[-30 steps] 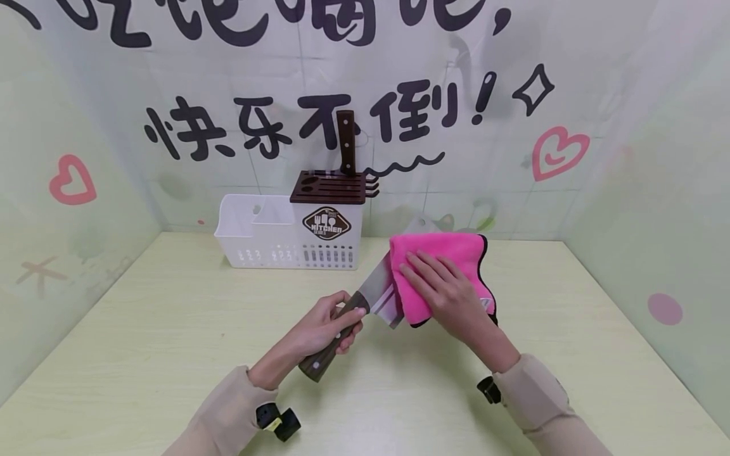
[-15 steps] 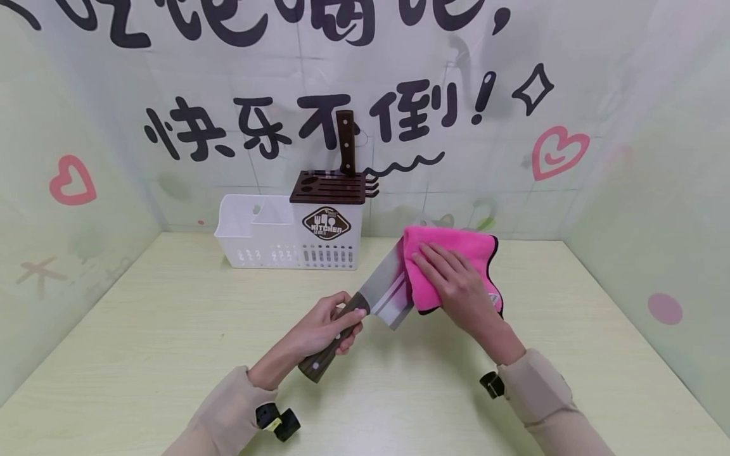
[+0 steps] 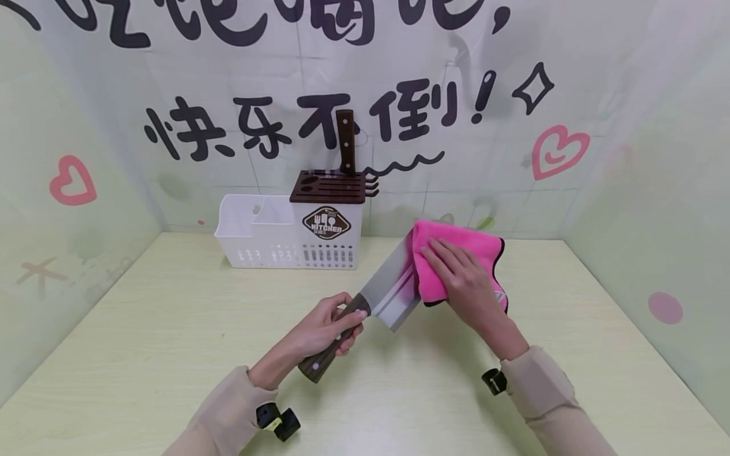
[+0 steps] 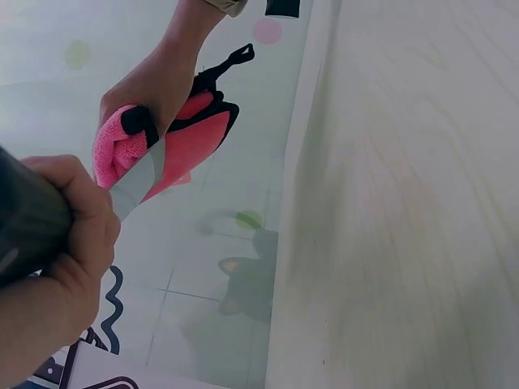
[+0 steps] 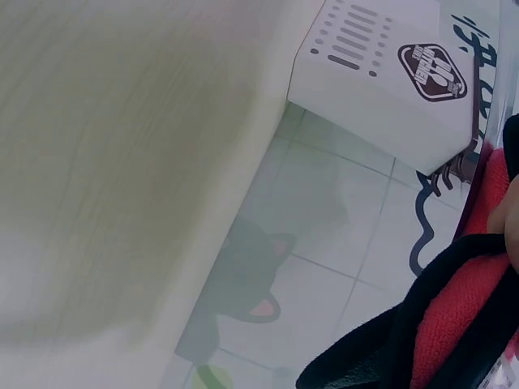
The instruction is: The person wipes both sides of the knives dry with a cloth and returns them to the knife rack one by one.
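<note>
Soft shadows fall on the bright table (image 3: 142,354).

Slides farther along the cleaver (image 3: 390,285), away from the left hand (image 3: 327,326), with the pink cloth (image 3: 430,278) under the right hand (image 3: 473,285); bares more of it between both hands, hides its far end.

The back wall (image 3: 485,190) bears black lettering (image 3: 265,130) — "快乐不倒!" — below a larger line (image 3: 336,19) cropped at the top; the label (image 3: 327,223) on the white holder (image 3: 288,239) reads "KITCHEN", its smaller print (image 3: 320,233) illegible.
</note>
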The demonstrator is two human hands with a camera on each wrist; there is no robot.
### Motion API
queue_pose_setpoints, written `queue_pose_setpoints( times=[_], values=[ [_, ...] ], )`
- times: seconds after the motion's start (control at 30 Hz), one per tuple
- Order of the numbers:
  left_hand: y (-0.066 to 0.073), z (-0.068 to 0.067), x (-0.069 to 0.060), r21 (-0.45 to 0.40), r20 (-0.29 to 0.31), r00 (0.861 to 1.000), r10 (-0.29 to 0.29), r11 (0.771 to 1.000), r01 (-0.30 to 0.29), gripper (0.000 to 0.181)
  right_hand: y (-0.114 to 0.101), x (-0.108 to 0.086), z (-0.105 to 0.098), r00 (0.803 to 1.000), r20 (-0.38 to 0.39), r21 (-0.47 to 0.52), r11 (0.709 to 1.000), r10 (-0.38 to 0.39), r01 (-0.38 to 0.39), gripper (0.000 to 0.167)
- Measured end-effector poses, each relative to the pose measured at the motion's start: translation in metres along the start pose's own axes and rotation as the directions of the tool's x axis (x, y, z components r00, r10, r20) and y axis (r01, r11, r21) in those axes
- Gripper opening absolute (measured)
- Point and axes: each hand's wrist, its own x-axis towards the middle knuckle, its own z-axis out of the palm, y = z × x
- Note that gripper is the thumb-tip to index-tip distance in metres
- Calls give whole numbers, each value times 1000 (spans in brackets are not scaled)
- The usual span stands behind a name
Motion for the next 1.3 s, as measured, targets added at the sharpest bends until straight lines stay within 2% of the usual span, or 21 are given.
queue_pose_setpoints(
  times=[0.53,0.87,1.23,1.3],
  values=[
    [-2,0,1,-4,-3,1000,-9,1000,9,21,-2,0,-3,1000,22,-27,1000,12,-12,52],
    [-3,1,2,6,0,1000,-7,1000,7,21,-8,3,-3,999,27,-43,999,-27,28,54],
    [-2,1,2,10,-15,999,-31,999,31,22,-18,7,-2,996,35,-75,993,-87,89,53],
    [-2,1,2,8,-15,999,-32,999,32,22,-20,7,-2,994,42,-70,992,-99,102,48]
  ],
)
